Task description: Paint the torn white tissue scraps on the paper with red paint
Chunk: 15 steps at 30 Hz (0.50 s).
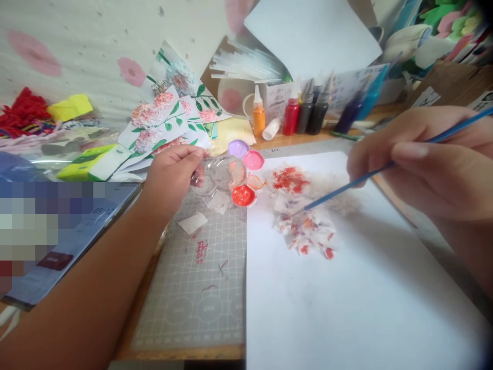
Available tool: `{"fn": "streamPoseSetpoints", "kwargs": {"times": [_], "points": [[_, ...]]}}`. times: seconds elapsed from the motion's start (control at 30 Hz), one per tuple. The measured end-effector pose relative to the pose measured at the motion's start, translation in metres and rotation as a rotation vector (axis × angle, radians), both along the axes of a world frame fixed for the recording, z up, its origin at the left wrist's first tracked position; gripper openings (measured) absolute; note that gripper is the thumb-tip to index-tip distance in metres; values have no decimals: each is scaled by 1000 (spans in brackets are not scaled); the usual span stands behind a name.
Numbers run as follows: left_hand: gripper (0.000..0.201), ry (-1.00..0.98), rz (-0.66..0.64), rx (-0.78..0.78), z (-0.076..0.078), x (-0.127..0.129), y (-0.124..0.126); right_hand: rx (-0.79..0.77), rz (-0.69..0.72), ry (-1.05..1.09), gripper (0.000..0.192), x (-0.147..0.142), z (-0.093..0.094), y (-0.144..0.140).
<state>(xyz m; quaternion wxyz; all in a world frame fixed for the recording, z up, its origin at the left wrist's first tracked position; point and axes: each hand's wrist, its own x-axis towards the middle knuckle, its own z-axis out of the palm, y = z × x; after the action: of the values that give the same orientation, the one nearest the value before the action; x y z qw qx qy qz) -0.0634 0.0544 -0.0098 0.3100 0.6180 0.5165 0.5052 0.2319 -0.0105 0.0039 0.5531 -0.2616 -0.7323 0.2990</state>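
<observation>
Left hand: pinching narrowly at the 9 o'clock side of the clear palette.
Right hand: holding the blue brush in a narrow grip, pointing the tip toward 8 o'clock.
Palette: carrying purple, pink, orange and red paint from 1 to 5 o'clock.
Petals: lying crumpled and red-dabbed at 4 o'clock from the palette, by the brush tip; cannot tell whether touching.
White sheet: lying beneath the petals, covering the 3 o'clock side of the cutting mat.
Bottles: standing at 2 o'clock from the palette.
Flower pictures: overlapping between 10 and 11 o'clock.
</observation>
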Motion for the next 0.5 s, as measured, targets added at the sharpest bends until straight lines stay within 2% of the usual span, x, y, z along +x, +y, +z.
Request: {"fn": "streamPoseSetpoints", "kwargs": {"times": [0.5], "points": [[12,-64,-28,63,3,6,-2,-23,-38,44,12,1,1,4]]}}
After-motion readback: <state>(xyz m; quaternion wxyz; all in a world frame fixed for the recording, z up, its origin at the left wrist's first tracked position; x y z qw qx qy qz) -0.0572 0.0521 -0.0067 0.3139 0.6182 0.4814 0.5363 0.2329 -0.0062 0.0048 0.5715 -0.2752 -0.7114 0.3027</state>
